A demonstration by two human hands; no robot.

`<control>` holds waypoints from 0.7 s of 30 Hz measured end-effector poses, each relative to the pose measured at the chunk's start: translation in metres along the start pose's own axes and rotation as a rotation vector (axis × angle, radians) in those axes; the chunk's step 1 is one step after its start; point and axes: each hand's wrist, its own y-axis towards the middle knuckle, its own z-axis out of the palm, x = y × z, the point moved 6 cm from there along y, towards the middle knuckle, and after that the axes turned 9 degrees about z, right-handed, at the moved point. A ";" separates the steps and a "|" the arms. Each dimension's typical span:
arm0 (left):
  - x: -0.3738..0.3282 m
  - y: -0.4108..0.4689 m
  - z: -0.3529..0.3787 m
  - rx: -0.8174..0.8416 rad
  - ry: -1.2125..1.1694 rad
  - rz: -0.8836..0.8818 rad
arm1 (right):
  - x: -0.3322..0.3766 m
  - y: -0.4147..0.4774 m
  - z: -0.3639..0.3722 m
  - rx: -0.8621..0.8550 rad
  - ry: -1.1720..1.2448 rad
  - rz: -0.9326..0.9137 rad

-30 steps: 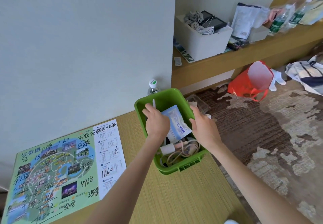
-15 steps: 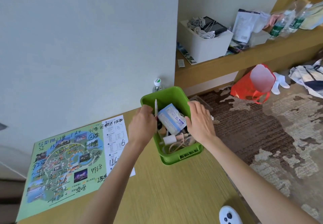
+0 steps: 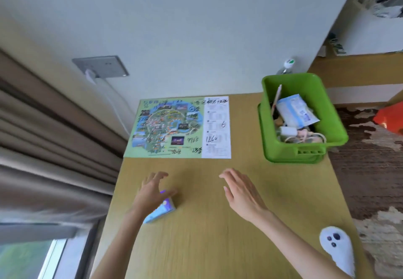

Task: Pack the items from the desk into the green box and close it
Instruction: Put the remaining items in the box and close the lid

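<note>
Packing looks partway: green box (image 3: 283,148), far right, holds pouch (image 3: 294,111), charger (image 3: 286,131) and cable (image 3: 309,138); blue packet (image 3: 162,211) under the spread left hand (image 3: 150,193), map (image 3: 174,126) and white ghost-shaped item (image 3: 337,248) lie unpacked; right hand (image 3: 242,193) open, box unclosed.

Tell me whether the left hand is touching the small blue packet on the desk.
Cannot tell. In the head view the left hand overlaps the blue packet from above, but motion blur hides any contact or gap.
</note>
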 end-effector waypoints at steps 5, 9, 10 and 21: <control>0.041 -0.038 0.034 0.166 0.107 -0.056 | -0.007 -0.018 0.058 0.256 0.053 0.123; 0.028 -0.036 0.032 0.026 0.134 0.021 | 0.001 -0.012 0.063 0.285 0.140 0.177; 0.016 -0.031 0.031 0.017 0.126 0.066 | 0.004 -0.008 0.059 0.275 0.172 0.192; -0.206 0.051 -0.021 -0.157 0.044 0.665 | -0.024 0.059 -0.089 0.071 0.906 0.436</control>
